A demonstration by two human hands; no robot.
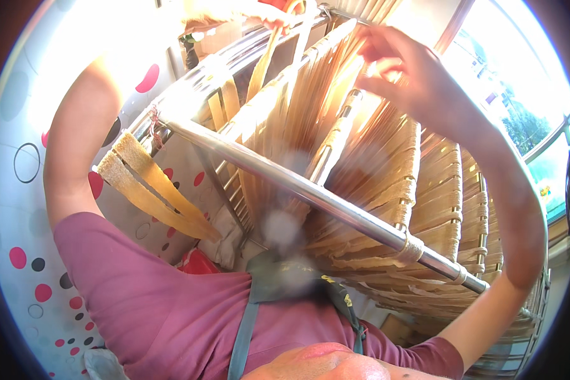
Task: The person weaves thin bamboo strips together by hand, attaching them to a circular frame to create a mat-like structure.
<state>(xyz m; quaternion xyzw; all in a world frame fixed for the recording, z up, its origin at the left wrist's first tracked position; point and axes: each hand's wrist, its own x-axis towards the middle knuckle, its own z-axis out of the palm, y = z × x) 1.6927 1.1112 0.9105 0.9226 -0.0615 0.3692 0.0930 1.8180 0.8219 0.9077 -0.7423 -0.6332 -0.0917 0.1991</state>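
Right hand (404, 75) raised at the upper middle, fingers (377, 54) curled and drawn close together over the tan woven strips (361, 164), tips touching the top ends of a few strips near a thin metal rod (335, 136). Strips pinched lightly between fingertips, though glare hides exactly which ones. Rest of the strips fanning down and away below the palm, stretched across a metal frame (462, 215) and bound in rows along its right side.

Left hand (234, 16) high at the top edge, washed out by bright light; closed around the upper end of one long loose strip (266, 57) that hangs down from it toward the weave. Grip there hard to read in the glare, only a fist-like shape.

Shiny steel bar (297, 183) crossing the scene on a slant, below both hands, wrapped with cord (411, 248) near its lower end. Two short flat strips (152, 190) draped over the bar's upper end at left, hanging clear of either hand. White sheet with red and black dots (31, 266) behind at left.
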